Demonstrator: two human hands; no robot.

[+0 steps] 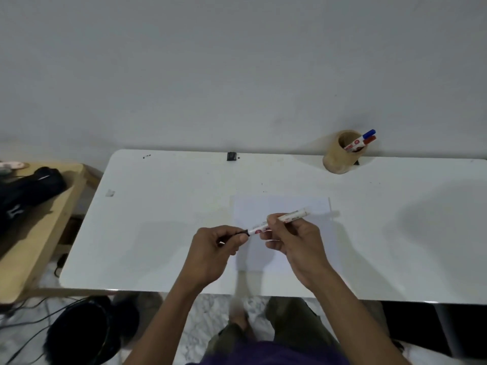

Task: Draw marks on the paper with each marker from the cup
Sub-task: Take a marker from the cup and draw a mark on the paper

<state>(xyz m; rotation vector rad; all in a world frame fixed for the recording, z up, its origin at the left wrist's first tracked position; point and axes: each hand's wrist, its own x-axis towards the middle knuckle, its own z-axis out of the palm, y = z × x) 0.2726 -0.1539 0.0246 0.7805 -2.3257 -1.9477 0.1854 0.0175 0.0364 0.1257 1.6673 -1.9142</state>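
Observation:
A white sheet of paper (311, 206) lies on the white table (158, 219), with no marks that I can make out. Above it, my right hand (295, 243) grips the white barrel of a black marker (292, 215). My left hand (213, 248) pinches the marker's black cap (238, 235) at its left end; whether the cap is on or just off I cannot tell. At the back right stands a wooden cup (340, 156) holding a blue marker (367, 133) and a red marker (369, 140).
A small black object (231, 156) sits at the table's far edge against the wall. A wooden side table (39, 233) with a black bag (29, 191) stands to the left. Cables and dark items lie on the floor below.

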